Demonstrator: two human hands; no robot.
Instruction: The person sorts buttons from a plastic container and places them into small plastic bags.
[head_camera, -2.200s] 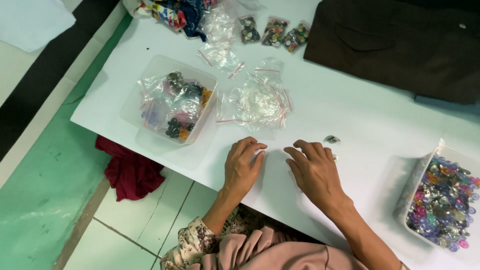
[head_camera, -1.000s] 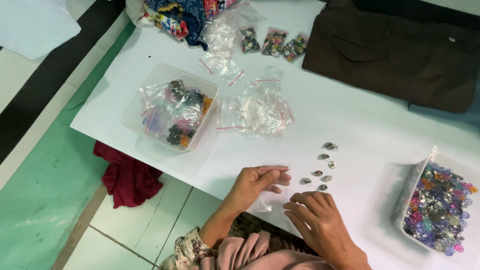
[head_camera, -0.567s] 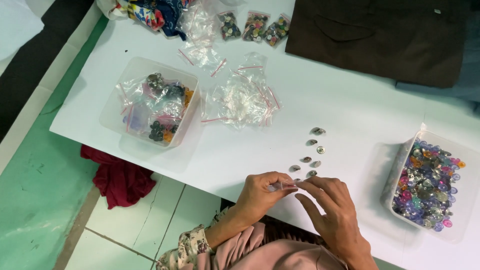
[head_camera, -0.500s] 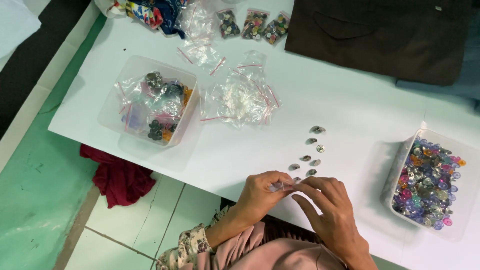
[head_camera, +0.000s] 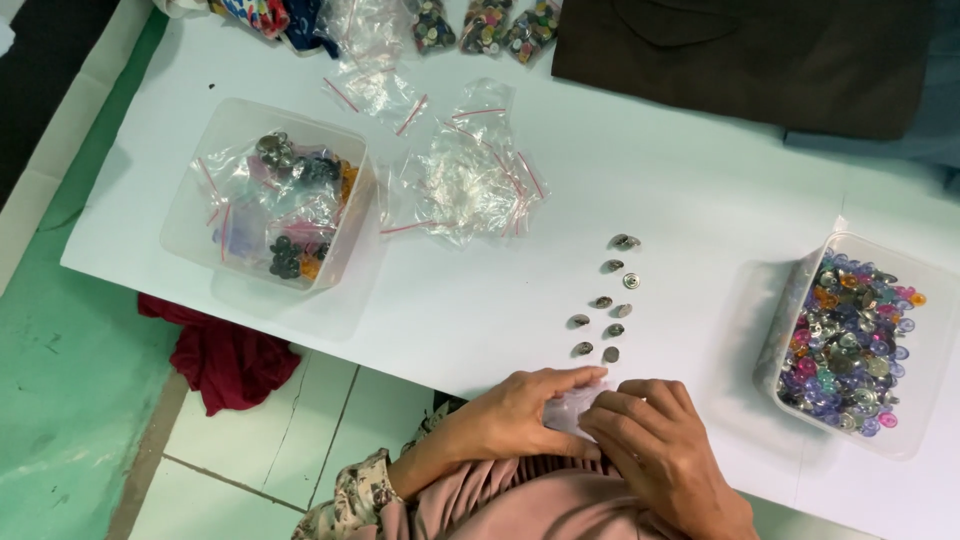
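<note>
Two hands meet at the near edge of the white surface (head_camera: 650, 200), both closed on a small clear plastic bag (head_camera: 572, 408) pinched between them. The left hand (head_camera: 520, 415) grips it from the left with the thumb stretched along its top edge; the right hand (head_camera: 650, 445) curls its fingers over the bag's right side. The bag is thin and see-through, mostly hidden by the fingers, so whether anything is in it cannot be told.

A dark brown garment (head_camera: 750, 50) lies at the far edge. On the left stands a clear plastic tub (head_camera: 268, 195) holding small bags of dark and coloured buttons. On the right, a second clear tub (head_camera: 860, 345) is filled with loose buttons, silver, purple, pink, blue and orange. Between the left tub and the middle of the surface lies a heap of empty clear zip bags (head_camera: 470, 175) with red sealing strips. More packed button bags (head_camera: 480, 25) lie at the far edge.

Just beyond the hands, nine small silver metal buttons (head_camera: 605, 300) lie in two loose rows. A dark red cloth (head_camera: 225, 350) lies on the floor below the surface.
</note>
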